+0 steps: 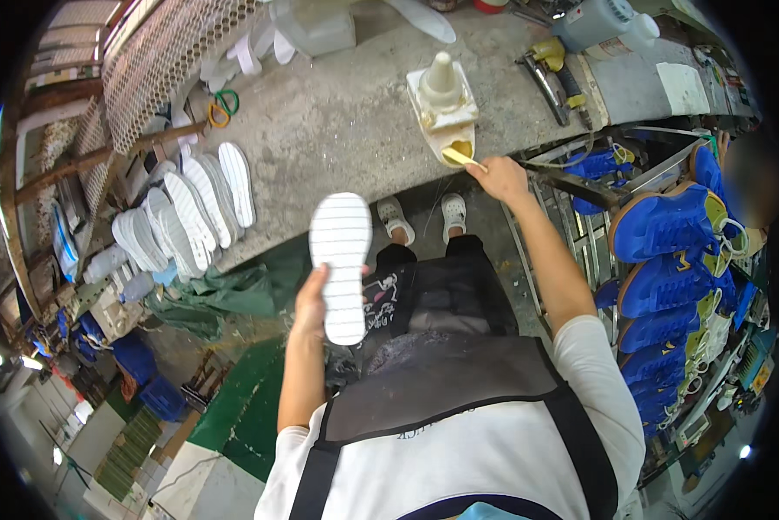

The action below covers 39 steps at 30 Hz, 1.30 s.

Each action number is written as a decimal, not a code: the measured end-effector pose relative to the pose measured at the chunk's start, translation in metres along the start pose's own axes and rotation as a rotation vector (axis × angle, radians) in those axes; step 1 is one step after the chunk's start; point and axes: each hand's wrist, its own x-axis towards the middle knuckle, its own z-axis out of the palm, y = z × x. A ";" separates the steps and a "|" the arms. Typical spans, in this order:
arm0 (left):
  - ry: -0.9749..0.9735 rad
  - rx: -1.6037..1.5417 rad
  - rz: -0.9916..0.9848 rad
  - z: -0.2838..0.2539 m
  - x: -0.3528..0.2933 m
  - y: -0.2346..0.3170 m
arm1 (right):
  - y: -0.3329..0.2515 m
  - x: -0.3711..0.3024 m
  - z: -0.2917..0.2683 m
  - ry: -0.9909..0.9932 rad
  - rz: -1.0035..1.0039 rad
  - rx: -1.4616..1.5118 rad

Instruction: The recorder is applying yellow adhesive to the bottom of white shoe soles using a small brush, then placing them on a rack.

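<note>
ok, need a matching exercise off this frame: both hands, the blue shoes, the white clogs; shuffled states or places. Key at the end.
1. left hand
2. right hand
3. blue shoes
4. white clogs

A. lined up at the right of the view
B. holding a striped white insole
C. worn on the feet
D. holding a pale yellow tool

Pairs: 1-B, 2-D, 3-A, 4-C

Grey workbench, wht insoles at L, cone-topped wht holder nr edge, yel/blk tool at R
</note>
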 end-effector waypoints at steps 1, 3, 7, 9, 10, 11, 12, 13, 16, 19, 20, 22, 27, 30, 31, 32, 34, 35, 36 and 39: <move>-0.092 -0.024 -0.060 0.002 -0.001 -0.011 | 0.002 0.001 -0.001 -0.070 0.023 0.023; -0.228 -0.030 -0.154 0.002 0.005 -0.024 | 0.031 0.007 0.025 -0.085 -0.071 0.174; -0.128 0.238 -0.084 0.020 0.028 -0.030 | -0.004 -0.032 0.003 -0.753 -0.048 0.986; -0.143 0.142 -0.003 0.031 0.026 -0.021 | -0.012 -0.037 -0.016 -0.619 -0.164 1.183; -0.162 0.051 0.069 0.035 0.023 -0.015 | -0.023 -0.042 -0.027 -0.680 -0.236 1.055; -0.149 0.052 0.090 0.036 0.021 -0.008 | -0.040 -0.047 -0.038 -0.689 -0.260 1.049; -0.165 -0.010 0.138 0.035 0.015 -0.006 | -0.067 -0.060 -0.049 -0.622 -0.472 0.804; -0.184 -0.069 0.190 0.036 0.005 -0.001 | -0.089 -0.071 -0.060 -0.538 -0.678 0.554; -0.203 -0.078 0.321 0.043 -0.016 0.017 | -0.123 -0.055 -0.089 -0.067 -0.686 0.237; -0.162 -0.141 0.446 0.038 -0.024 0.035 | -0.163 -0.094 -0.088 -0.103 -0.840 0.095; -0.082 -0.223 0.460 0.031 -0.026 0.042 | -0.171 -0.119 -0.072 -0.218 -1.032 0.001; -0.011 -0.391 0.415 0.019 -0.029 0.052 | -0.184 -0.149 -0.060 -0.206 -1.245 -0.162; -0.025 -0.529 0.517 0.002 -0.056 0.072 | -0.190 -0.178 -0.034 -0.231 -1.252 0.312; -0.104 -0.733 0.570 -0.006 -0.056 0.080 | -0.179 -0.174 -0.003 -0.386 -1.356 0.350; -0.094 -0.731 0.572 -0.013 -0.065 0.072 | -0.181 -0.198 -0.005 -0.528 -1.380 0.408; -0.192 -0.726 0.546 -0.023 -0.070 0.062 | -0.196 -0.197 -0.021 -0.357 -1.428 0.356; -0.256 -0.603 0.548 -0.040 -0.079 0.039 | -0.227 -0.187 -0.045 -0.030 -1.372 0.126; -0.134 -0.649 0.567 -0.024 -0.089 0.035 | -0.236 -0.166 -0.047 0.050 -1.245 0.031; -0.169 -0.645 0.548 -0.032 -0.088 0.021 | -0.243 -0.142 -0.057 -0.081 -1.047 0.150; -0.260 -0.597 0.475 -0.065 -0.077 -0.024 | -0.233 -0.075 -0.084 -0.302 -0.919 0.511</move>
